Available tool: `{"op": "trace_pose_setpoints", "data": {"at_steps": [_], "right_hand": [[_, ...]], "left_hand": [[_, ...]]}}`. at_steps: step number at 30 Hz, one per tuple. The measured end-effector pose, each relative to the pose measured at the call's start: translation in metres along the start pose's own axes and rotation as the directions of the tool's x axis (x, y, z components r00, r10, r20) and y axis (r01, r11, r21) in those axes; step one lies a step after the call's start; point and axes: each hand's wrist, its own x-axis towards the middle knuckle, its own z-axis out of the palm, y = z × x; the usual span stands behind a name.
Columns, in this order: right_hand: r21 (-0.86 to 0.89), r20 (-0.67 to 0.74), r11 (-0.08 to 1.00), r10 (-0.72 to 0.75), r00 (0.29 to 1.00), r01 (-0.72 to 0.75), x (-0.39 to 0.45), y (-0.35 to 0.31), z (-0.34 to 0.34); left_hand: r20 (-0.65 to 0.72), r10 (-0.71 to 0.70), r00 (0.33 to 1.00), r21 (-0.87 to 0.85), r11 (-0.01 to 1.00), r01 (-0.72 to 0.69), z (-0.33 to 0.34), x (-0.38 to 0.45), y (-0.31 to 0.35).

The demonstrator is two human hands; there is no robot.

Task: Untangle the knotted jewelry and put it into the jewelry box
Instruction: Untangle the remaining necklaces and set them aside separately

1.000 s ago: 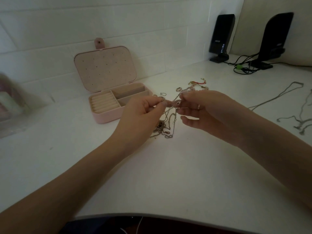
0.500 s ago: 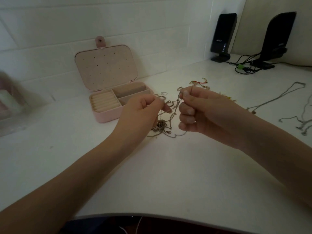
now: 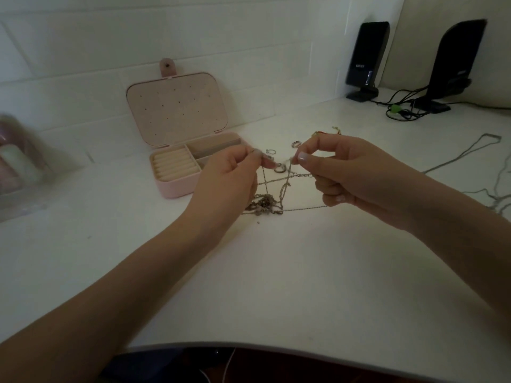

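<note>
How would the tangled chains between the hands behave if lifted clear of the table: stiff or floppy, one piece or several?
Probably floppy: the tangle sags in loops below where the left hand and right hand pinch strands. It would likely rise as one clump, since strands cross and bunch together. Looks light, being thin links; snagging seems likelier than slipping.

Your forearms are bare to the bottom edge of the view, with no sleeves showing. Your right hand (image 3: 348, 172) has pale, light-polished fingernails; your left hand (image 3: 229, 178) has a similar pale nail.
</note>
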Motion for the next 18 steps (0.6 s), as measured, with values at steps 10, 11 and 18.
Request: {"op": "trace_pose_setpoints", "data": {"at_steps": [10,11,18], "right_hand": [[-0.254,0.038,0.967,-0.021,0.999,0.030,0.0006,-0.0008,-0.0012],[-0.263,0.051,0.964,-0.018,0.999,0.031,0.0003,-0.0016,-0.0017],[-0.236,0.078,0.970,-0.043,0.996,0.061,-0.0023,-0.0075,-0.0057]], "left_hand": [[0.064,-0.049,0.997,-0.132,0.990,0.057,-0.0015,-0.0024,0.0041],[0.049,-0.036,0.998,-0.125,0.991,0.042,-0.0015,-0.0021,0.0039],[-0.015,0.052,0.999,-0.027,0.998,-0.053,-0.0010,-0.0004,0.0023]]}}
